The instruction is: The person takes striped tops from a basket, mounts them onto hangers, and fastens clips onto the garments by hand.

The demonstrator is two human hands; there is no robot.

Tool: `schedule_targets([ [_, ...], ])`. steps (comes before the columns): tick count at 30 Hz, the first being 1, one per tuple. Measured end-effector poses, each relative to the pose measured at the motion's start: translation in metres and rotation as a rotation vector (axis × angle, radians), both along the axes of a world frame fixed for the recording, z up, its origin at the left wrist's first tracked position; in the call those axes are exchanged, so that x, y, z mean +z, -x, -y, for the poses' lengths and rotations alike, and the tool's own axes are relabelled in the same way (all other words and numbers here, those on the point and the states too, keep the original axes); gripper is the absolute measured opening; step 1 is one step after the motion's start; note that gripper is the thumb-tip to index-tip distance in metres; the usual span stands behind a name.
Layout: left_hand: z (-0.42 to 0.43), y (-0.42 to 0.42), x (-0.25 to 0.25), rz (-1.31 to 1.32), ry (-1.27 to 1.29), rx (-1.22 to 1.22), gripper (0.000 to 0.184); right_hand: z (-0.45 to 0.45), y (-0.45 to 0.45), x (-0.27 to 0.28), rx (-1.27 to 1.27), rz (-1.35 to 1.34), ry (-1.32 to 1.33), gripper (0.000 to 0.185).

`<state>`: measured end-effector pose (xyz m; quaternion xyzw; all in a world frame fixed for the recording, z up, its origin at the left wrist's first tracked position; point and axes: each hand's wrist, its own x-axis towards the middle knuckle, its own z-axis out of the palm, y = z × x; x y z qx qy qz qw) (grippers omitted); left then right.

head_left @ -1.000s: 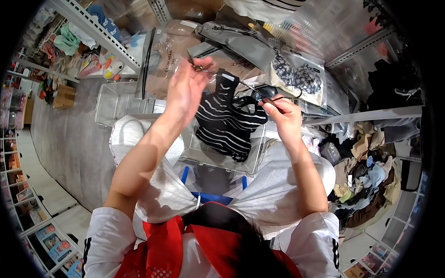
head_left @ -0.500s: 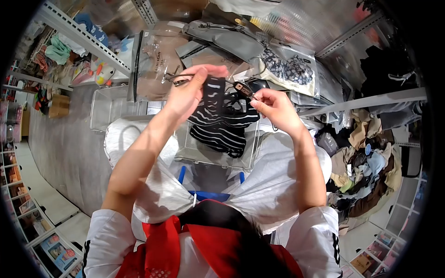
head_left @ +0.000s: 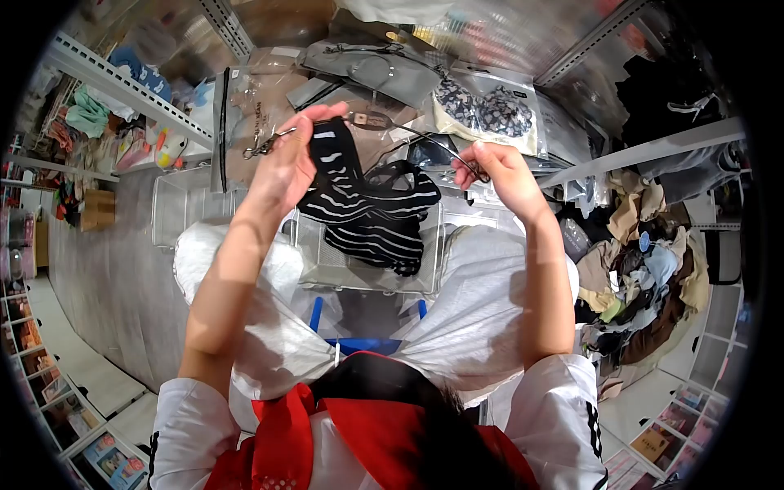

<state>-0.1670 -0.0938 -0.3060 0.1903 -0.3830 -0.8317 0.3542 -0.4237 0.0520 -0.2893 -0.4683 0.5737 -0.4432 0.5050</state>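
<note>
Gripping hanger [head_left: 372, 121], left hand [head_left: 286, 167] touches striped garment [head_left: 371, 212] below; right hand [head_left: 502, 175] pinches opposite end.

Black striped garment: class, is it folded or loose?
Loose, not folded: one strap rises to the left hand, and the garment's body droops in uneven creases.

The hands have drawn apart — the black hanger [head_left: 424, 133] now spans the gap, its centre plate [head_left: 371, 121] bare between them. The right hand [head_left: 498, 173], beside the hook a second ago, now grips near the hanger's right end. The strap [head_left: 333, 155] of the striped garment [head_left: 371, 219], earlier clear of the left hand [head_left: 286, 163], now meets its fingers — and the hook has swung away from the person.
</note>
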Motion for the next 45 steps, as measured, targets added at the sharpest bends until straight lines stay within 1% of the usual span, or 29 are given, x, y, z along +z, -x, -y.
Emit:
schedule_targets([
  [3, 0.004, -0.005, 0.003, -0.035, -0.002, 0.034, 0.031, -0.004, 0.001, 0.010, -0.013, 0.079, -0.004, 0.041],
  [4, 0.004, -0.006, 0.003, -0.054, -0.009, 0.033, 0.030, -0.005, 0.002, 0.009, 0.000, 0.143, -0.019, 0.040],
  [7, 0.003, -0.007, 0.005, -0.001, -0.002, 0.062, 0.029, -0.008, 0.005, 0.010, 0.082, 0.087, -0.025, 0.032],
  [8, 0.004, -0.008, 0.004, 0.022, 0.006, 0.067, 0.028, -0.009, 0.006, 0.013, 0.104, 0.062, -0.043, 0.034],
  [11, 0.014, -0.012, -0.002, -0.017, 0.045, 0.194, 0.028, -0.006, 0.007, 0.005, -0.225, 0.043, 0.029, 0.032],
  [12, 0.010, -0.009, 0.006, -0.020, 0.025, 0.207, 0.028, -0.002, 0.001, 0.006, -0.325, 0.106, 0.079, 0.034],
  [15, 0.006, -0.002, 0.004, -0.005, -0.002, 0.259, 0.028, 0.001, -0.003, -0.014, -0.389, 0.475, 0.349, 0.036],
  [16, 0.004, -0.001, 0.005, -0.033, -0.032, 0.232, 0.028, 0.004, -0.010, -0.016, -0.483, 0.570, 0.404, 0.039],
  [19, -0.001, 0.000, 0.005, -0.107, -0.098, 0.173, 0.028, 0.019, -0.025, -0.024, -0.652, 0.693, 0.418, 0.036],
  [20, -0.001, 0.001, 0.003, -0.121, -0.105, 0.165, 0.028, 0.019, -0.026, -0.039, -0.604, 0.681, 0.326, 0.027],
  [21, -0.002, 0.001, 0.003, -0.135, -0.111, 0.155, 0.028, 0.024, -0.027, -0.056, -0.481, 0.489, 0.164, 0.022],
  [22, -0.003, 0.002, 0.004, -0.104, -0.103, 0.165, 0.028, 0.027, -0.036, -0.062, -0.326, 0.348, 0.091, 0.023],
  [23, -0.003, 0.002, 0.005, -0.119, -0.095, 0.159, 0.028, 0.030, -0.048, -0.070, -0.144, 0.224, 0.097, 0.024],
  [24, -0.002, 0.001, 0.006, -0.134, -0.083, 0.157, 0.028, 0.032, -0.061, -0.072, 0.012, 0.160, 0.066, 0.025],
  [25, -0.001, 0.000, 0.006, -0.148, -0.072, 0.159, 0.028, 0.033, -0.071, -0.082, 0.142, -0.002, 0.086, 0.027],
  [27, 0.002, -0.003, 0.009, -0.153, -0.040, 0.195, 0.029, 0.031, -0.082, -0.096, 0.342, -0.301, -0.005, 0.029],
  [29, 0.004, -0.007, 0.015, -0.135, -0.027, 0.253, 0.030, 0.026, -0.086, -0.098, 0.417, -0.633, -0.134, 0.033],
  [30, 0.005, -0.010, 0.018, -0.136, -0.028, 0.245, 0.030, 0.019, -0.092, -0.102, 0.300, -0.804, 0.092, 0.039],
  [33, 0.007, -0.018, 0.017, -0.154, -0.022, 0.173, 0.029, 0.020, -0.101, -0.105, 0.054, -0.893, 0.499, 0.046],
  [34, 0.006, -0.020, 0.016, -0.168, -0.012, 0.130, 0.029, 0.021, -0.103, -0.102, 0.089, -0.817, 0.552, 0.050],
  [37, 0.002, -0.018, 0.014, -0.182, 0.031, 0.075, 0.029, 0.023, -0.104, -0.115, 0.231, -0.821, 0.336, 0.053],
  [38, 0.001, -0.017, 0.015, -0.188, 0.021, 0.070, 0.029, 0.022, -0.103, -0.117, 0.205, -0.835, 0.382, 0.045],
  [41, 0.000, -0.017, 0.019, -0.211, 0.030, 0.059, 0.030, 0.024, -0.097, -0.119, 0.323, -0.782, 0.358, 0.033],
  [42, 0.001, -0.018, 0.019, -0.192, 0.037, 0.077, 0.030, 0.025, -0.097, -0.113, 0.341, -0.756, 0.406, 0.027],
  [44, 0.006, -0.020, 0.021, -0.150, 0.051, 0.113, 0.031, 0.021, -0.098, -0.102, 0.469, -0.725, 0.120, 0.030],
  [45, 0.010, -0.021, 0.023, -0.102, 0.063, 0.195, 0.030, 0.018, -0.098, -0.100, 0.529, -0.705, -0.024, 0.033],
])
